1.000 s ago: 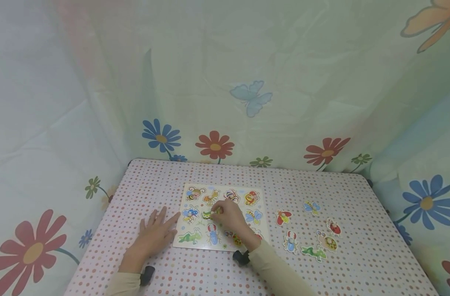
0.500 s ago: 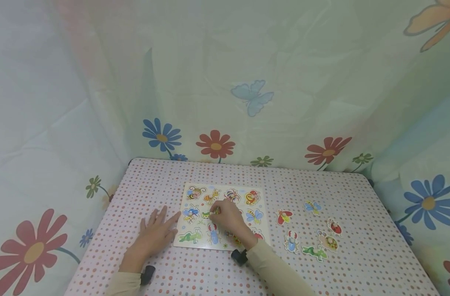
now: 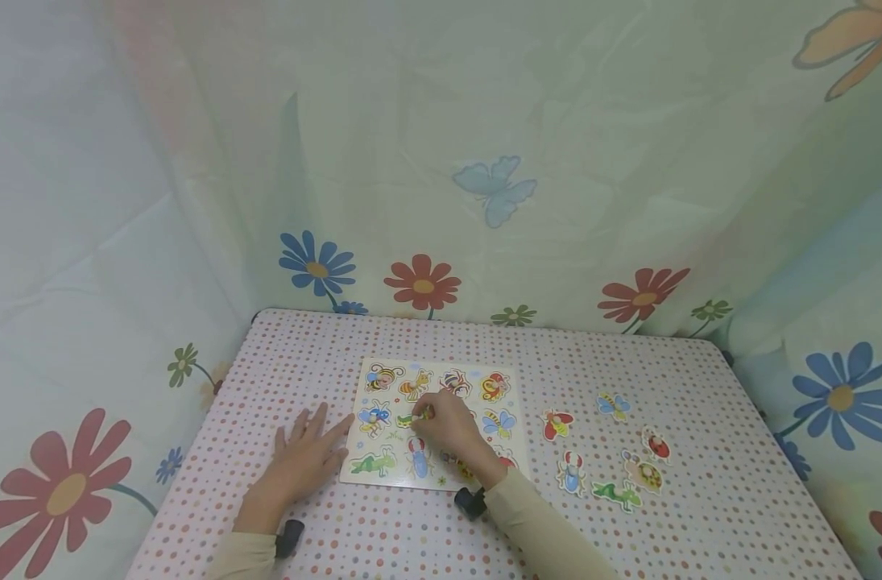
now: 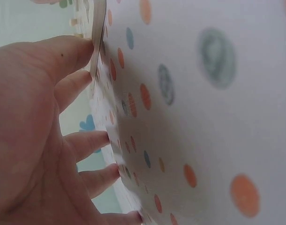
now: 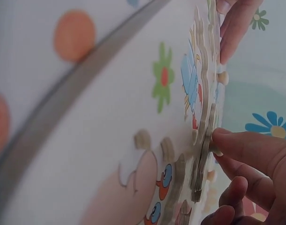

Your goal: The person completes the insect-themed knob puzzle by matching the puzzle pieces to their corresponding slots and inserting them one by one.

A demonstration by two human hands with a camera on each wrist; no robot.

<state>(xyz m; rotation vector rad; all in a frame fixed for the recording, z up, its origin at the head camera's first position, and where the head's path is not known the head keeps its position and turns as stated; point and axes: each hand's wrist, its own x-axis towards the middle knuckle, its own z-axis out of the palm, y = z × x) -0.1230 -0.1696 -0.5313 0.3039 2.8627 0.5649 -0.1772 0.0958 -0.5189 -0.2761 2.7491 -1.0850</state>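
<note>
Pinch of right hand [image 3: 448, 425] on piece [image 5: 199, 173] amid board [image 3: 395, 481], spread left hand [image 3: 301, 457] at edge.

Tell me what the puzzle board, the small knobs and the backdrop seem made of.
Puzzle board: probably wood or fibreboard, smoothly printed; its pale, streaked edge suggests this. Knobs: likely bare wood, smooth and matte, judging by their tan colour. Backdrop: thin printed sheet, creased with faint sheen; fabric or plastic, I cannot tell.

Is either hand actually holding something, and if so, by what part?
The right hand pinches a green puzzle piece by its small knob. The left hand grips nothing; it touches the table and the puzzle board.
</note>
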